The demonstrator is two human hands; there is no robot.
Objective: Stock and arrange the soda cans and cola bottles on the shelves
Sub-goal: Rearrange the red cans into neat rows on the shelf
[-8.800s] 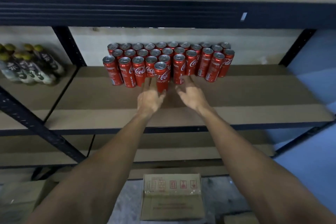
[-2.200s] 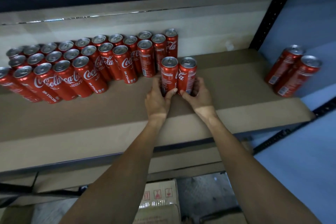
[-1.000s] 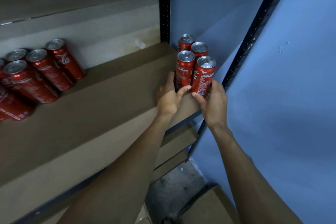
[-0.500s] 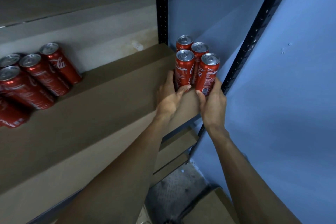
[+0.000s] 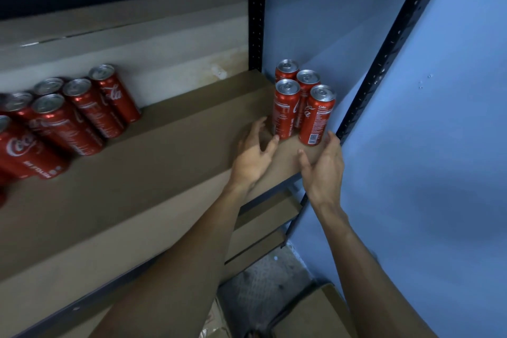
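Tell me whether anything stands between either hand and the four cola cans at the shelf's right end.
Nothing visible does. The open left hand lies just beside the front-left can, the open right hand just beside the front-right can; only bare shelf board shows between them.

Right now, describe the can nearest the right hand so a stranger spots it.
At the right end of the brown shelf, by the blue wall, four red cans stand apart. Take the front can nearest the wall, its barcode facing out.
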